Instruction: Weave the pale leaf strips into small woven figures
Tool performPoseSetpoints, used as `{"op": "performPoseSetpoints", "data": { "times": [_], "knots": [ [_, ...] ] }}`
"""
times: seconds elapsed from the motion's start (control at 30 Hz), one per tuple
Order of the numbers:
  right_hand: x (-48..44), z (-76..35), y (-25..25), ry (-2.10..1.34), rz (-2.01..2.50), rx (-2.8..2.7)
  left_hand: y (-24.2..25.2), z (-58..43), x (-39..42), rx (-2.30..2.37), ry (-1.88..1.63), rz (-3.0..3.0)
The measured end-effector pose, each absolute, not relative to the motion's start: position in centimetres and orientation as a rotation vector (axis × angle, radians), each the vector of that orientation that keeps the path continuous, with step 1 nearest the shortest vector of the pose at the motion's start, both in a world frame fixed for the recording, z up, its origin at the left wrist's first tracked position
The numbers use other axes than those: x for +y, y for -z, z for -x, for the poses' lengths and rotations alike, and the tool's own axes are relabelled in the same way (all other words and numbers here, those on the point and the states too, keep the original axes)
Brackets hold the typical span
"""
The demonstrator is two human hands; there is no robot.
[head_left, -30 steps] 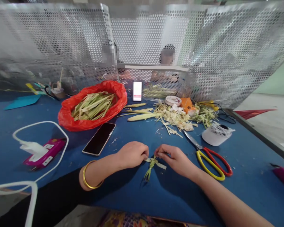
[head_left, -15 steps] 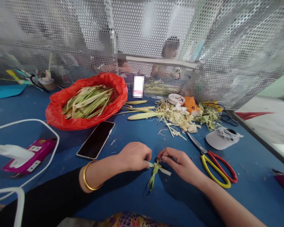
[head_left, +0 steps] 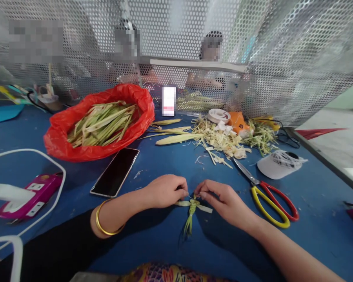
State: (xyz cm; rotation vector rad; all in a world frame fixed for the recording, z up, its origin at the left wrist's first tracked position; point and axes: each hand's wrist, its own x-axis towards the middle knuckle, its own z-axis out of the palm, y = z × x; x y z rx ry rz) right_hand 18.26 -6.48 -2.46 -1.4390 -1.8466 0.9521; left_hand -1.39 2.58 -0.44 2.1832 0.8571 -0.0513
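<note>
A small woven figure of green leaf strips (head_left: 191, 209) lies on the blue table (head_left: 170, 164) between my hands. My left hand (head_left: 164, 191), with a gold bangle on its wrist, is closed in a pinch on the figure's left strip end. My right hand (head_left: 220, 199) is closed too, pinching the top of the figure from the right. The figure's loose tails point toward me.
A red bag of leaf strips (head_left: 100, 123) sits at the back left, a black phone (head_left: 115, 172) in front of it. Leaf scraps (head_left: 220, 141), scissors with yellow and red handles (head_left: 267, 194), a white spool (head_left: 278, 164) and a pink power strip (head_left: 29, 194) also lie about. Behind runs a perforated metal screen (head_left: 253, 58).
Both hands stay pinched on the woven figure; the fingers have drawn slightly closer together at its top. The view has shifted a little to the right and down.
</note>
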Motion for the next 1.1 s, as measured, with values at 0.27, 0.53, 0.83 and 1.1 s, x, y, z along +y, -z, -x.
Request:
{"op": "performPoseSetpoints", "data": {
  "times": [0.27, 0.53, 0.83, 1.1],
  "knots": [
    [-6.6, -17.8, 2.5, -0.909, 1.349, -1.877, -0.7, 2.4, 3.7, 0.763, 0.233, -2.078],
    [-6.5, -17.9, 2.6, -0.889, 1.336, -1.914, 0.6, 2.0, 4.0, 0.777, 0.01, -1.887],
    [-6.3, -17.8, 2.5, -0.87, 1.374, -1.92, 1.6, 0.6, 2.6, 0.773, -0.163, -1.206],
    [-6.4, -18.0, 2.7, -0.873, 1.309, -1.836, 1.7, 0.5, 2.4, 0.811, -0.198, -1.147]
  ]
}}
